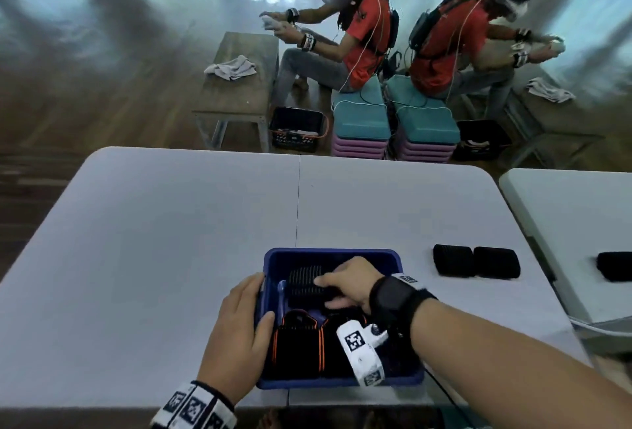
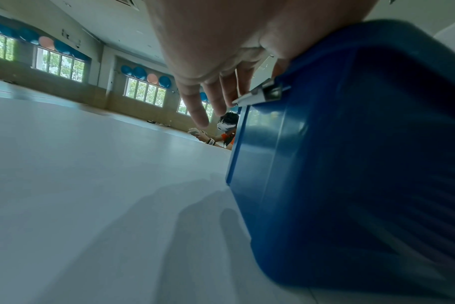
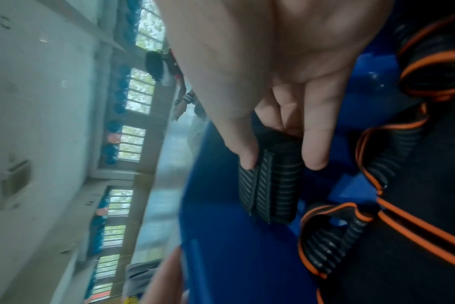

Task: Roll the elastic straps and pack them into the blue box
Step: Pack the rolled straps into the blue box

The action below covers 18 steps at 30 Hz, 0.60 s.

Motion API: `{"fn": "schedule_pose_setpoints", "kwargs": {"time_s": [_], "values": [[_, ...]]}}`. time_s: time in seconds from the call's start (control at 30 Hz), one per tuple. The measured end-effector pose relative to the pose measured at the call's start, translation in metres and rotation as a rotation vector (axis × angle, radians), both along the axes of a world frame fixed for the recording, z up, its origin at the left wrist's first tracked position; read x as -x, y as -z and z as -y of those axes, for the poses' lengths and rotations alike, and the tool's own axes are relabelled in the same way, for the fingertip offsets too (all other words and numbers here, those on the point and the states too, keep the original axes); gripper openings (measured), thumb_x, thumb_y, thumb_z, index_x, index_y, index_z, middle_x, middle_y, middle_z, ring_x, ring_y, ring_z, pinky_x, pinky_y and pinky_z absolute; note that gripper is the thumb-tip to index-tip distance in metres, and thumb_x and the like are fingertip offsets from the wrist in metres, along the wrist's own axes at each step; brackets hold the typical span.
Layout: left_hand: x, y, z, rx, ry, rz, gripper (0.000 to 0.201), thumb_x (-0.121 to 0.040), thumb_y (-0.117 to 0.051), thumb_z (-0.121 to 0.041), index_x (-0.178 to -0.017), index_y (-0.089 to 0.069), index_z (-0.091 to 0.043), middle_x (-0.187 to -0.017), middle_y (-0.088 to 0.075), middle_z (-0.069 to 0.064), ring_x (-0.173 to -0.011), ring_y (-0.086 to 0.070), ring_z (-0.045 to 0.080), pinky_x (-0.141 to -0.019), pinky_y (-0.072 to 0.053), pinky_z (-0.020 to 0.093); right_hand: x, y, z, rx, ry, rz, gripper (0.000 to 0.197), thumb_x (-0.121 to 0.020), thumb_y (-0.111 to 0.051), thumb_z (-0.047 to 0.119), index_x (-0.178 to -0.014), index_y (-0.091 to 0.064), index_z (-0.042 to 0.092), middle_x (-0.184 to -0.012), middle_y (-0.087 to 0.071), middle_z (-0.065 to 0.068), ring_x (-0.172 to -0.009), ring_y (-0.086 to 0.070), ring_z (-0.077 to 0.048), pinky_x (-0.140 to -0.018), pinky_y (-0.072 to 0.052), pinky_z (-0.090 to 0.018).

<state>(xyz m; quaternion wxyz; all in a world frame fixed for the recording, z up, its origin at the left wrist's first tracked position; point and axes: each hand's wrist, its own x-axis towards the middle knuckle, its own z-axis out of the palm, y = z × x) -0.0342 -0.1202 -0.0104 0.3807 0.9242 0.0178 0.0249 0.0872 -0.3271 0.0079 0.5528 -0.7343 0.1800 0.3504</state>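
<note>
- Placing is the step in hand: a rolled black strap (image 1: 306, 283) sits in the far half of the blue box (image 1: 408, 381), with the right hand (image 1: 349, 283) on it, thumb on one side and fingers curled round the other, seemingly pressing it home.
- Nearer the person, orange-edged straps (image 1: 297, 343) fill the near half of the box, just beside the roll being set.
- Bracing the box, the left hand (image 1: 239, 329) lies on its left rim, thumb hooked over the wall (image 2: 325, 164), the other fingers (image 2: 195, 107) straight outside it.
- Next, by my judgement, the right hand must let go and lift straight up, since the walls are close on both sides.
- Three more black rolls wait: a touching pair (image 1: 476, 261) to the right on the white table (image 1: 171, 240), well apart from the box, and a third roll (image 1: 615, 266) on the neighbouring table.
- Open tabletop lies between box and pair, so the reach looks free.
</note>
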Motion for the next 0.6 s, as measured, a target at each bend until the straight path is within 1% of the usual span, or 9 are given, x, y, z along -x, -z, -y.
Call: {"fn": "schedule_pose_setpoints", "kwargs": {"time_s": [0.07, 0.13, 0.2, 0.33, 0.4, 0.47, 0.5, 0.57, 0.6], "values": [[-0.001, 0.001, 0.000, 0.021, -0.004, 0.002, 0.059, -0.097, -0.055, -0.022, -0.149, -0.032, -0.038, -0.143, -0.034, -0.029, -0.131, -0.032, -0.010, -0.107, -0.033, 0.023, -0.009, 0.018, -0.011, 0.018, 0.024, -0.048, 0.023, -0.085, -0.079, 0.004, -0.072, -0.060, -0.001, -0.073, -0.063, -0.014, -0.063, -0.067, -0.026, -0.065, -0.064, -0.043], [-0.001, 0.003, 0.000, 0.033, -0.014, -0.002, 0.059, -0.097, -0.055, -0.021, -0.149, -0.034, -0.036, -0.146, -0.037, -0.024, -0.133, -0.036, -0.002, -0.109, -0.035, 0.027, -0.010, 0.029, -0.020, 0.147, -0.106, -0.049, 0.027, -0.088, -0.078, 0.015, -0.072, -0.059, 0.003, -0.068, -0.064, -0.012, -0.063, -0.068, -0.028, -0.073, -0.064, -0.042], [0.000, 0.003, 0.000, 0.042, -0.014, -0.002, 0.059, -0.097, -0.055, -0.019, -0.150, -0.035, -0.034, -0.147, -0.040, -0.019, -0.134, -0.038, 0.002, -0.110, -0.036, 0.029, -0.007, 0.035, -0.024, 0.283, -0.269, -0.001, 0.031, -0.090, -0.075, 0.029, -0.075, -0.059, 0.007, -0.070, -0.066, -0.014, -0.065, -0.068, -0.030, -0.076, -0.060, -0.045], [0.000, 0.003, 0.000, 0.031, -0.017, -0.014, 0.058, -0.098, -0.055, -0.019, -0.151, -0.035, -0.032, -0.148, -0.041, -0.015, -0.135, -0.037, 0.003, -0.112, -0.036, 0.031, -0.004, 0.016, -0.007, 0.319, -0.355, 0.127, 0.038, -0.087, -0.073, 0.040, -0.078, -0.062, 0.005, -0.072, -0.066, -0.013, -0.065, -0.066, -0.027, -0.076, -0.061, -0.046], [0.000, 0.003, -0.001, 0.015, -0.022, -0.018, 0.058, -0.098, -0.055, -0.020, -0.151, -0.034, -0.035, -0.149, -0.040, -0.016, -0.135, -0.037, 0.002, -0.110, -0.036, 0.031, -0.007, -0.007, 0.019, 0.276, -0.359, 0.246, 0.045, -0.078, -0.073, 0.046, -0.079, -0.070, 0.002, -0.069, -0.069, -0.013, -0.062, -0.064, -0.022, -0.073, -0.061, -0.047], [0.001, 0.002, 0.000, 0.000, -0.026, -0.025, 0.058, -0.099, -0.054, -0.022, -0.151, -0.033, -0.037, -0.149, -0.040, -0.018, -0.134, -0.037, 0.001, -0.108, -0.038, 0.032, -0.012, -0.030, 0.062, 0.188, -0.233, 0.355, 0.040, -0.071, -0.068, 0.048, -0.078, -0.075, 0.009, -0.072, -0.076, -0.009, -0.060, -0.069, -0.017, -0.068, -0.061, -0.045], [0.001, 0.002, 0.000, -0.011, -0.029, -0.030, 0.058, -0.099, -0.054, -0.023, -0.151, -0.033, -0.038, -0.149, -0.040, -0.019, -0.134, -0.038, 0.001, -0.107, -0.039, 0.033, -0.015, -0.038, 0.088, 0.208, -0.182, 0.434, 0.033, -0.072, -0.065, 0.046, -0.075, -0.074, 0.015, -0.071, -0.077, -0.005, -0.060, -0.071, -0.014, -0.067, -0.060, -0.041], [0.002, 0.002, 0.001, -0.037, -0.037, -0.040, 0.058, -0.100, -0.054, -0.024, -0.151, -0.033, -0.037, -0.149, -0.040, -0.018, -0.133, -0.039, 0.004, -0.106, -0.041, 0.034, -0.023, -0.042, 0.144, 0.466, -0.205, 0.625, 0.018, -0.080, -0.062, 0.038, -0.074, -0.070, 0.023, -0.074, -0.075, 0.003, -0.071, -0.072, -0.014, -0.071, -0.055, -0.031], [0.002, 0.001, 0.002, -0.050, -0.040, -0.043, 0.057, -0.100, -0.054, -0.024, -0.152, -0.033, -0.037, -0.149, -0.041, -0.017, -0.133, -0.040, 0.005, -0.105, -0.042, 0.034, -0.029, -0.036, 0.172, 0.642, -0.279, 0.685, 0.011, -0.084, -0.061, 0.033, -0.082, -0.069, 0.026, -0.083, -0.074, 0.004, -0.082, -0.070, -0.017, -0.075, -0.051, -0.029]]}}
